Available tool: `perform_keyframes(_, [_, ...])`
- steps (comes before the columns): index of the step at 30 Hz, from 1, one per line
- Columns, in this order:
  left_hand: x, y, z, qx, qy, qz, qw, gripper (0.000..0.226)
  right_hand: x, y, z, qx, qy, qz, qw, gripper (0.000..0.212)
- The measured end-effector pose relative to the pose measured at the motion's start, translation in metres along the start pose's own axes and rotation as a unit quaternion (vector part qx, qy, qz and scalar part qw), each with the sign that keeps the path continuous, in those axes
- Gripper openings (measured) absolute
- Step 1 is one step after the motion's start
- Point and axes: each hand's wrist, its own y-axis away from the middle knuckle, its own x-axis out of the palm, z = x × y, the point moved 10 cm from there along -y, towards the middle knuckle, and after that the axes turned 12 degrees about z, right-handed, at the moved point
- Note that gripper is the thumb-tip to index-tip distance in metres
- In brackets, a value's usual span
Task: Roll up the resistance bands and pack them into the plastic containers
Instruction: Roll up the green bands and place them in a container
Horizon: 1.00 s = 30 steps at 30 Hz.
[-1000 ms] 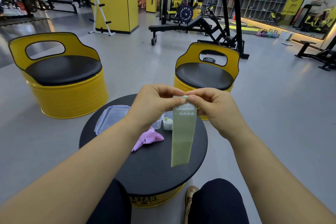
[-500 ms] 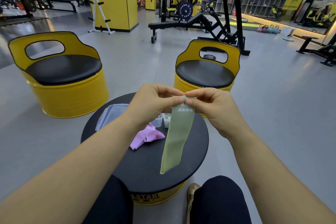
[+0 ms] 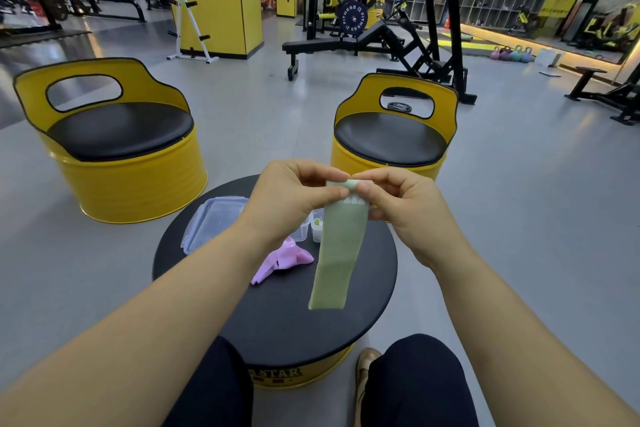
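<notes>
Head view, seated at a round black-topped table point(image 3: 277, 329). I hold a pale green resistance band point(image 3: 337, 253) by its top edge, raised above the table: my left hand point(image 3: 294, 198) pinches the left corner between thumb and fingertips, my right hand point(image 3: 401, 204) pinches the right corner the same way, the two pinches nearly touching. The top edge appears folded or rolled over between them. A row of small white marks shows just below the grip (any printed name is hidden under my thumbs). The rest of the band hangs flat and free, its lower end above the tabletop.

On the table, beyond my left forearm: a crumpled pink band point(image 3: 284, 260), a clear plastic container point(image 3: 214, 222) with a blue-edged clip lid on it, and, behind the green band, a small clear container point(image 3: 317, 227) with something yellow-green inside; its contents are too hidden to tell.

Legible writing: "STAR" in yellow letters on the table's drum base point(image 3: 277, 374), the word's start cut off; "FITNESS" twice around a dark weight plate point(image 3: 352, 18) on a machine far behind. Two yellow drum seats point(image 3: 131, 180) with black cushions stand beyond the table.
</notes>
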Motion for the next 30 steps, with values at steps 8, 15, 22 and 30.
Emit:
perform_keyframes(8, [0.008,0.001,0.010,-0.053,-0.004,0.047,0.997,0.011,-0.001,0.002,-0.001,-0.012,-0.016,0.001,1.000,0.013])
perform_keyframes(15, [0.006,0.001,0.011,-0.050,-0.020,0.045,0.998,0.012,-0.002,0.000,-0.003,-0.016,0.017,-0.002,1.000,0.017])
perform_keyframes(22, [0.002,0.001,0.011,-0.039,0.014,0.028,0.999,0.013,0.001,-0.002,0.000,-0.019,0.043,0.016,0.999,0.023])
perform_keyframes(30, [0.001,-0.001,0.007,-0.011,0.020,0.023,0.999,0.019,0.003,-0.001,-0.008,0.016,-0.014,0.014,1.000,0.018])
